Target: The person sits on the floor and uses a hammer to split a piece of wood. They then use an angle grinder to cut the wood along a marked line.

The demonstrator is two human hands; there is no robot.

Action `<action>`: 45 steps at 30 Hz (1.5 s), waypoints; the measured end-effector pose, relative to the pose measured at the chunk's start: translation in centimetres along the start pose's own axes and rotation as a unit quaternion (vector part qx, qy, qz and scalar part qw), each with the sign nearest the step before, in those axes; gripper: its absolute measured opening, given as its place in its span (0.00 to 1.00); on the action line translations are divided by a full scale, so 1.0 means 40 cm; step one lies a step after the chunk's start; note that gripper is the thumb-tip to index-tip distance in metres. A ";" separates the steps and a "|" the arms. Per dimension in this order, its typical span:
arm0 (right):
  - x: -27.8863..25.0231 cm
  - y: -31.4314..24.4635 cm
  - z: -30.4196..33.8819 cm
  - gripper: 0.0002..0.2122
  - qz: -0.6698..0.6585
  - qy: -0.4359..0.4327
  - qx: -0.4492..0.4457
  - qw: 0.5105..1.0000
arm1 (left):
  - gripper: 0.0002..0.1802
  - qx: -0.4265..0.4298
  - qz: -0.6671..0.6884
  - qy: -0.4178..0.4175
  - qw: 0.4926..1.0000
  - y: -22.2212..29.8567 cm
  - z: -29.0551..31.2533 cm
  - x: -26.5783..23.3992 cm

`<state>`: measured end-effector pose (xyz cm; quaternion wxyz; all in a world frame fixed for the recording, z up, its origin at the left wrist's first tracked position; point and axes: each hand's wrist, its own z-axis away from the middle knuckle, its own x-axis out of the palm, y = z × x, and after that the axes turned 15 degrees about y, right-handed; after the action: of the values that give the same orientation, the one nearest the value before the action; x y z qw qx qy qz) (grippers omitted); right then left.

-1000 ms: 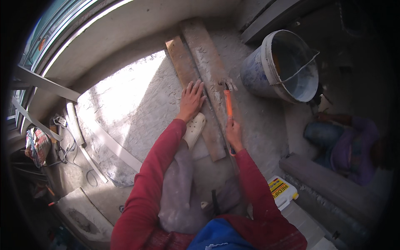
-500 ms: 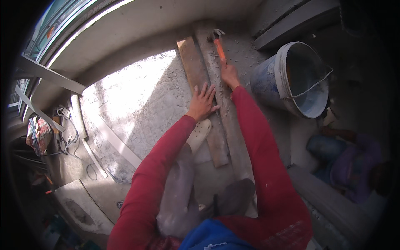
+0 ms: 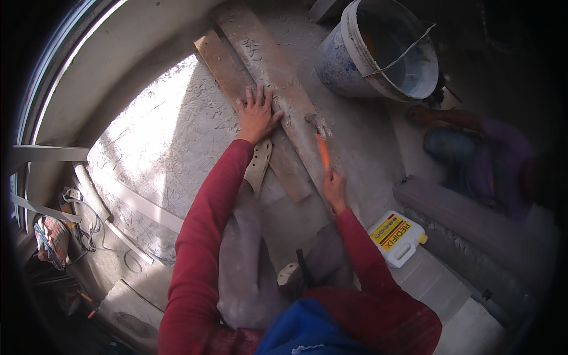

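Note:
My left hand (image 3: 257,119) lies open, fingers spread, pressed on a narrow wooden plank (image 3: 220,62) on the dusty floor. My right hand (image 3: 335,190) is closed round the orange handle of a hammer (image 3: 323,152). The hammer's head is low over the edge of a longer, wider board (image 3: 284,77) beside the plank; I cannot tell if they touch. Grey crumbs lie scattered on this board. One of my pale, holed shoes (image 3: 258,164) rests against the narrow plank, just below my left hand.
A paint-splashed bucket (image 3: 349,65) with a wire handle stands at the far right. Near my right forearm lies a white jug (image 3: 397,239) with a yellow label. Another person (image 3: 479,160) sits at the right. Cables (image 3: 94,228) and a stuffed bag (image 3: 52,238) lie at the left.
My right hand has drawn the hammer back toward me, from the board's far part to its nearer part. The view has shifted, bringing the white jug into sight. My left hand stays on the plank.

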<state>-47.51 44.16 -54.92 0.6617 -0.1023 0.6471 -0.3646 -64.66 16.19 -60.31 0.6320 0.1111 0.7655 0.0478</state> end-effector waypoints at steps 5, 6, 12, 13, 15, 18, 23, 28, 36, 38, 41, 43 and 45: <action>-0.012 0.055 0.066 0.29 -0.016 0.010 0.006 1.000 | 0.52 0.007 -0.036 -0.009 0.999 0.014 -0.001 -0.006; -0.006 0.059 0.074 0.29 -0.022 0.008 0.018 1.000 | 0.54 0.008 -0.046 -0.014 0.999 0.014 -0.001 -0.008; -0.009 -0.056 0.051 0.27 -0.054 0.012 0.022 0.998 | 0.66 -0.049 0.022 -0.031 0.998 0.018 0.004 -0.019; -0.022 -0.103 0.025 0.27 -0.038 0.006 0.045 0.998 | 0.67 -0.042 0.019 -0.020 0.999 0.017 0.005 -0.021; -0.050 -0.210 -0.033 0.29 -0.167 0.049 -0.071 0.982 | 0.68 -0.041 0.012 -0.032 0.999 0.014 0.006 -0.025; -0.086 -0.326 -0.117 0.31 -0.280 0.078 -0.221 0.931 | 0.70 -0.034 0.012 -0.020 0.999 0.011 0.008 -0.026; 0.035 -0.314 -0.177 0.35 -0.218 0.097 -0.235 0.942 | 0.71 -0.042 0.008 -0.017 0.999 0.017 0.008 -0.020; 0.087 -0.188 -0.200 0.33 0.013 -0.045 -0.048 0.998 | 0.71 -0.047 0.004 -0.016 0.999 0.009 0.005 -0.022; -0.038 -0.266 -0.091 0.34 -0.098 0.045 -0.067 0.992 | 0.71 -0.057 0.030 -0.039 0.997 0.013 0.006 -0.014; -0.012 -0.292 -0.129 0.35 -0.212 0.084 -0.139 0.964 | 0.71 -0.055 0.033 -0.027 0.998 0.014 0.010 -0.015; 0.068 -0.291 -0.192 0.36 -0.256 0.088 -0.204 0.941 | 0.71 -0.056 0.028 -0.024 0.998 0.015 0.013 -0.021; 0.113 -0.269 -0.211 0.36 -0.161 0.060 -0.172 0.970 | 0.71 -0.052 0.021 -0.018 0.998 0.015 0.009 -0.027; 0.129 -0.241 -0.216 0.37 0.054 -0.006 -0.043 0.998 | 0.71 -0.054 0.021 -0.040 0.998 0.017 0.004 -0.032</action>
<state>-59.46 37.04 -54.33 0.6793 -0.0981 0.6626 -0.2999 -64.21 16.55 -58.94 0.6663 0.0951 0.7331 0.0976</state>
